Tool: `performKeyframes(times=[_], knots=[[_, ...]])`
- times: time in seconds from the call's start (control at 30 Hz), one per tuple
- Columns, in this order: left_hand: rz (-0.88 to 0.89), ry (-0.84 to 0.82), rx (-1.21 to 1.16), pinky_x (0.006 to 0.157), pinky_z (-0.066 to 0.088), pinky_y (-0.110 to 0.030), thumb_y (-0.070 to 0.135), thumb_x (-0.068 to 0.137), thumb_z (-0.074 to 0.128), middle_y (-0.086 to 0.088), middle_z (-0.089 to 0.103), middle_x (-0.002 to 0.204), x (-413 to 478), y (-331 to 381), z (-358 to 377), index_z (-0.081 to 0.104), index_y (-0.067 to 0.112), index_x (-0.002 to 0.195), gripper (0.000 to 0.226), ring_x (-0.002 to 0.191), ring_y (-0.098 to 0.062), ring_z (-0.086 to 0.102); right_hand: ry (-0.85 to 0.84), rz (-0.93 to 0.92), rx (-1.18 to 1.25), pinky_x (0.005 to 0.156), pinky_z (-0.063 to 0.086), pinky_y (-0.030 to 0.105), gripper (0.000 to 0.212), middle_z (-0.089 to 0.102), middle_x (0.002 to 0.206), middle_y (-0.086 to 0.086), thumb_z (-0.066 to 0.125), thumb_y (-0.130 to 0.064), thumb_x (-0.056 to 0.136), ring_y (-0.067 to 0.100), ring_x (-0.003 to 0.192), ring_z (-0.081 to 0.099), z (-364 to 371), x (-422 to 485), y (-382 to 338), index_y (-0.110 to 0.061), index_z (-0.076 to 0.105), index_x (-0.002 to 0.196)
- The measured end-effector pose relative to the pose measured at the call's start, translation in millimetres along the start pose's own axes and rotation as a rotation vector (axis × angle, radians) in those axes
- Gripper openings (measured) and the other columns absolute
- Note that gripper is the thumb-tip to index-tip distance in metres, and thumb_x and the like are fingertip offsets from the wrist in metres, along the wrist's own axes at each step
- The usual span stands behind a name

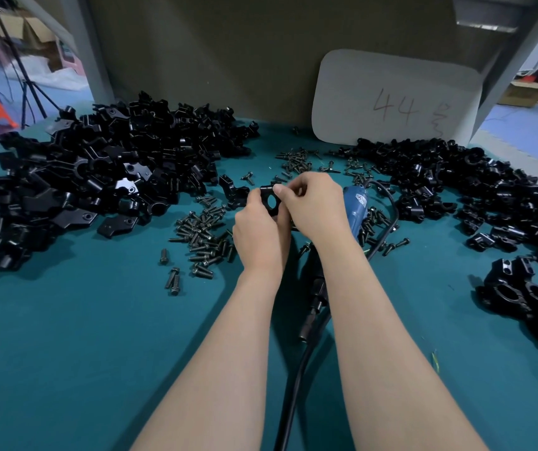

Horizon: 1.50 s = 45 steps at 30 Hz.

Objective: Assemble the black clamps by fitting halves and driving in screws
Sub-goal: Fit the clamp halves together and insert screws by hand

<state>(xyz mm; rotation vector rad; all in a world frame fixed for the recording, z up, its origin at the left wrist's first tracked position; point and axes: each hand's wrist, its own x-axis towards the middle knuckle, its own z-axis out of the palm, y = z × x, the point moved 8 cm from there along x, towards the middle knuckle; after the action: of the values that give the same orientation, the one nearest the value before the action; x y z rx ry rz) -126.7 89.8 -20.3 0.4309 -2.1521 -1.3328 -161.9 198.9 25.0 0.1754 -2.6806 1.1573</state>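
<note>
**Both hands on one black clamp**

I see the black clamp (269,198) held just left of the blue screwdriver (355,206), which lies on the teal table (82,353). The left hand (261,232) grips the clamp from below with curled fingers. The right hand (313,206) pinches its top edge with thumb and fingertips. If a screw is between these fingers, I cannot tell. Loose screws (202,236) lie left of the screwdriver, a big pile of black halves (98,177) further left, another pile (456,183) to its right
</note>
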Motion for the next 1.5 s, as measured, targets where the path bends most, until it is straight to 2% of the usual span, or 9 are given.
performKeyframes(times=[0.4, 0.5, 0.6, 0.73, 0.9, 1.03, 1.17, 1.3, 1.5], knots=[[-0.085, 0.006, -0.097, 0.070, 0.041, -0.027, 0.038, 0.093, 0.056, 0.005, 0.062, 0.090, 3.6, -4.6, -2.6, 0.056, 0.010, 0.126, 0.043, 0.087, -0.020, 0.060, 0.023, -0.055, 0.109, 0.058, 0.034, 0.005, 0.011, 0.056, 0.078, -0.016, 0.064, -0.032, 0.089, -0.003, 0.070, 0.049, 0.5, -2.5, -3.6, -0.021, 0.064, 0.092], [-0.078, -0.015, -0.173, 0.069, 0.038, -0.021, 0.034, 0.091, 0.062, 0.017, 0.055, 0.080, 4.6, -5.8, 0.0, 0.061, 0.012, 0.115, 0.032, 0.082, -0.009, 0.060, 0.018, -0.041, 0.180, 0.071, 0.044, 0.016, 0.016, 0.065, 0.087, -0.009, 0.065, -0.033, 0.088, 0.002, 0.080, 0.057, -8.9, -0.9, 1.3, -0.019, 0.069, 0.092], [-0.054, 0.007, -0.144, 0.067, 0.037, -0.022, 0.036, 0.091, 0.062, 0.024, 0.043, 0.071, 2.7, -4.3, 0.3, 0.060, 0.011, 0.118, 0.037, 0.064, 0.002, 0.047, -0.047, -0.063, 0.134, 0.066, 0.042, 0.013, 0.010, 0.061, 0.084, -0.010, 0.067, -0.027, 0.087, 0.001, 0.075, 0.053, -8.9, -0.2, 1.7, -0.020, 0.067, 0.094], [-0.026, -0.020, -0.044, 0.068, 0.044, -0.030, 0.041, 0.092, 0.057, 0.006, 0.055, 0.083, 3.0, -1.5, -0.3, 0.055, 0.010, 0.129, 0.048, 0.083, -0.021, 0.060, -0.053, -0.115, 0.028, 0.063, 0.040, 0.013, 0.004, 0.055, 0.078, -0.012, 0.063, -0.023, 0.090, 0.001, 0.069, 0.048, -6.7, -0.4, -4.0, -0.020, 0.063, 0.093], [0.027, -0.032, 0.059, 0.060, 0.043, -0.032, 0.033, 0.093, 0.056, 0.012, 0.042, 0.062, 1.0, 3.3, 2.1, 0.053, 0.008, 0.124, 0.040, 0.069, -0.027, 0.059, -0.064, -0.147, -0.090, 0.071, 0.040, 0.023, 0.015, 0.055, 0.084, -0.007, 0.049, -0.029, 0.098, 0.009, 0.077, 0.051, -0.7, -1.4, -7.3, -0.015, 0.057, 0.099], [0.002, -0.024, 0.040, 0.069, 0.050, -0.036, 0.035, 0.094, 0.055, -0.001, 0.062, 0.081, 0.7, 2.7, -2.1, 0.053, 0.011, 0.127, 0.041, 0.082, -0.029, 0.064, -0.061, -0.140, -0.104, 0.081, 0.045, 0.032, 0.028, 0.061, 0.098, 0.004, 0.044, -0.035, 0.100, 0.019, 0.091, 0.055, 6.3, -3.0, -5.9, -0.012, 0.059, 0.105], [-0.169, -0.068, -0.351, 0.080, 0.054, -0.030, 0.028, 0.092, 0.062, -0.001, 0.067, 0.094, 3.1, -5.8, 1.1, 0.059, 0.014, 0.103, 0.018, 0.088, -0.019, 0.067, 0.062, -0.030, -0.051, 0.068, 0.036, 0.023, 0.028, 0.062, 0.094, 0.001, 0.042, -0.030, 0.101, 0.017, 0.087, 0.056, -9.3, 0.0, 8.2, -0.010, 0.060, 0.109], [-0.501, -0.187, -1.106, 0.069, 0.058, -0.021, 0.012, 0.094, 0.059, -0.014, 0.067, 0.093, 4.5, -15.0, 15.3, 0.054, 0.005, 0.104, 0.012, 0.077, -0.018, 0.070, -0.111, 0.020, -0.484, 0.081, 0.044, 0.034, 0.022, 0.062, 0.113, 0.015, 0.048, -0.008, 0.093, 0.031, 0.111, 0.051, 7.8, -0.4, 11.7, -0.006, 0.058, 0.113], [-0.680, -0.250, -1.410, 0.071, 0.058, -0.020, 0.010, 0.095, 0.057, -0.026, 0.062, 0.112, 4.7, -21.0, 19.5, 0.050, -0.004, 0.126, 0.034, 0.091, -0.025, 0.069, -0.279, 0.043, -0.730, 0.095, 0.035, 0.037, 0.031, 0.052, 0.126, 0.017, 0.049, -0.009, 0.088, 0.034, 0.122, 0.038, 32.6, -12.5, 13.9, -0.010, 0.051, 0.119]])
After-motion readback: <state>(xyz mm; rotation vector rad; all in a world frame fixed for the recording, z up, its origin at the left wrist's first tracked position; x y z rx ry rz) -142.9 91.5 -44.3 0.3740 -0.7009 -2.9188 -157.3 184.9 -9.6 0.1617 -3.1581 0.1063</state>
